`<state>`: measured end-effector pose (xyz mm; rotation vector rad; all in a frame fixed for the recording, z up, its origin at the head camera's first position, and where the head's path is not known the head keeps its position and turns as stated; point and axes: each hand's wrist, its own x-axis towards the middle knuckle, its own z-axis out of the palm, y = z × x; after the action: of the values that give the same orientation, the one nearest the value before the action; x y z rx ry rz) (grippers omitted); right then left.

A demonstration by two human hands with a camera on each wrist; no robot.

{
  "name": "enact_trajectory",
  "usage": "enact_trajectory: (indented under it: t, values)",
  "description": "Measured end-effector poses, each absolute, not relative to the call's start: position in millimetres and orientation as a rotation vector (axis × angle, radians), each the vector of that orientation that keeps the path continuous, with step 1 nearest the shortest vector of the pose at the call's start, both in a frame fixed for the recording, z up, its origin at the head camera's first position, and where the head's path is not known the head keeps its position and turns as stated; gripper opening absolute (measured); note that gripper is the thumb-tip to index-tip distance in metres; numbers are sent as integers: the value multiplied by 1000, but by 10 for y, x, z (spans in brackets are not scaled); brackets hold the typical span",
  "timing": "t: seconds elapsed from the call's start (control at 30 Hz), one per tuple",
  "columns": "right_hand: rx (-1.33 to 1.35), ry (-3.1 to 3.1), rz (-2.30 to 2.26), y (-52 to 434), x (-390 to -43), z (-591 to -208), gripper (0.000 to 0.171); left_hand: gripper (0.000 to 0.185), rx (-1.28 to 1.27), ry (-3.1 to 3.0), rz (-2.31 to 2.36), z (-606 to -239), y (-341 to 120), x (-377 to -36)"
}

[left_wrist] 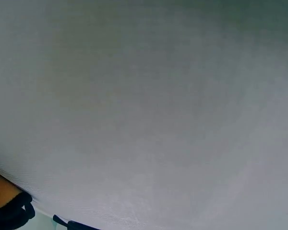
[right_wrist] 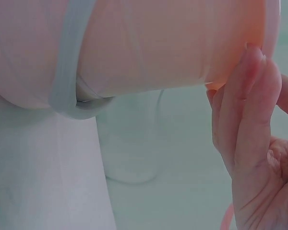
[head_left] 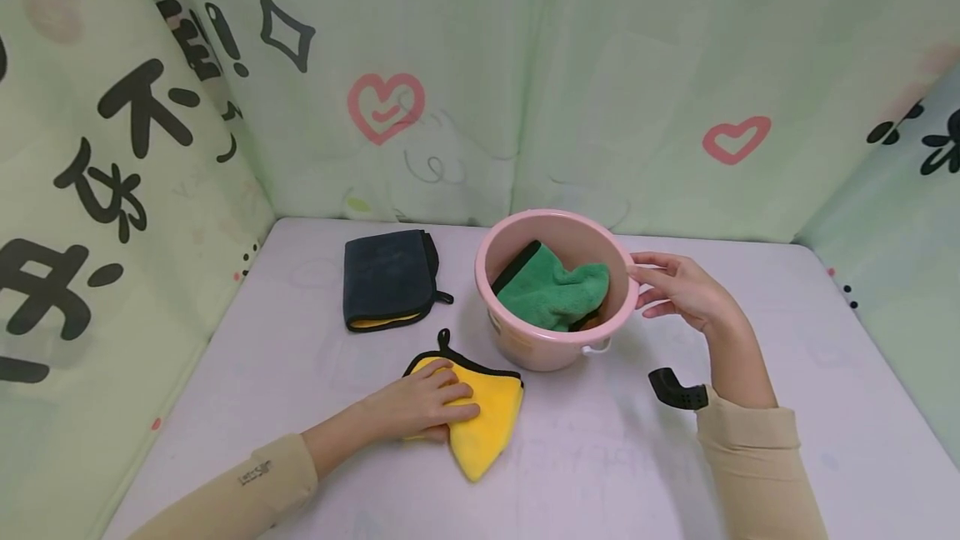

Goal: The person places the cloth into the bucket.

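On the table lies a yellow cloth (head_left: 491, 407) with black edging and a small loop. My left hand (head_left: 423, 402) rests on it from the left, fingers spread and loosely bent over its surface. A pink bucket (head_left: 517, 342) stands beyond the cloth, holding a green cloth (head_left: 558, 290) with a dark edge. My right hand (head_left: 686, 286) holds the bucket's rim at its right side. In the right wrist view its fingers (right_wrist: 252, 110) lie nearly straight against the outer wall below the rim. The left wrist view shows mostly table surface, with a cloth's orange-looking corner (left_wrist: 2, 189) at lower left.
A folded dark grey cloth (head_left: 386, 277) with a yellow underside and a loop lies left of the bucket. The bucket's pale handle (right_wrist: 69, 86) hangs down its side. Printed green curtains (head_left: 600, 107) border the white table (head_left: 600, 457) at the back and sides.
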<state>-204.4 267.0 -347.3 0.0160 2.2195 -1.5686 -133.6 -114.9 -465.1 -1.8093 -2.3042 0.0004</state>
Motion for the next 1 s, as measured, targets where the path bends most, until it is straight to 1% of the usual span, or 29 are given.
enact_trajectory:
  t: [0.2,0.37,0.7,1.0]
  values:
    - [17,2215,-1575,2677,-2044,-3480,61,34,-1709,-2240,4,-4615,-1141,-1362]
    - [19,2209,-1576,2670,-2036,-3473,63,39,-1638,-2214,-19,-4498,-1146,-1398]
    - [9,2215,-1575,2667,-2034,-3473,62,53,-1473,-2132,-76,-4201,-1241,-1481]
    - [3,2227,-1565,2657,-2032,-3463,63,56,-1335,-2044,-38,-3919,-1406,-1603]
